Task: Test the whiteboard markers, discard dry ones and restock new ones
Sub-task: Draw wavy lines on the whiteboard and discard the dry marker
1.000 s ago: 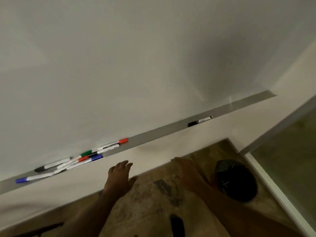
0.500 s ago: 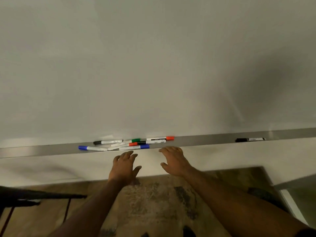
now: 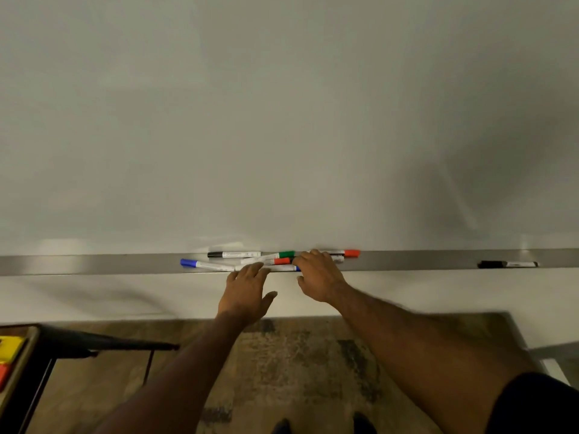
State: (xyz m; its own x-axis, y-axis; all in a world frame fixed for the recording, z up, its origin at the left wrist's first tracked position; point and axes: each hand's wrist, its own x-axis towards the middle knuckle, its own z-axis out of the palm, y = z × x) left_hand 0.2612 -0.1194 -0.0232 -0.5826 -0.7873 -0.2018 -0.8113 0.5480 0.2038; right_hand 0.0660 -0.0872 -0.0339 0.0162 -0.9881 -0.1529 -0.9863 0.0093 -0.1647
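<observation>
A blank whiteboard fills the upper view, with a long metal tray along its lower edge. A cluster of markers lies mid-tray: a black-capped marker, a blue-capped marker, a green-capped marker, and red-capped markers. A lone black marker lies far right in the tray. My left hand reaches out with straight fingers, its tips at the tray's front edge over a marker. My right hand lies over the cluster's right part, fingers touching markers and hiding some.
A dark-framed table stands at the lower left and carries a yellow item and an orange item. A patterned rug covers the floor below the wall. A pale frame edge shows at the lower right.
The view has swung to face the tray squarely. Both hands have moved forward from below the tray onto it, the right hand now lying over the marker cluster.
</observation>
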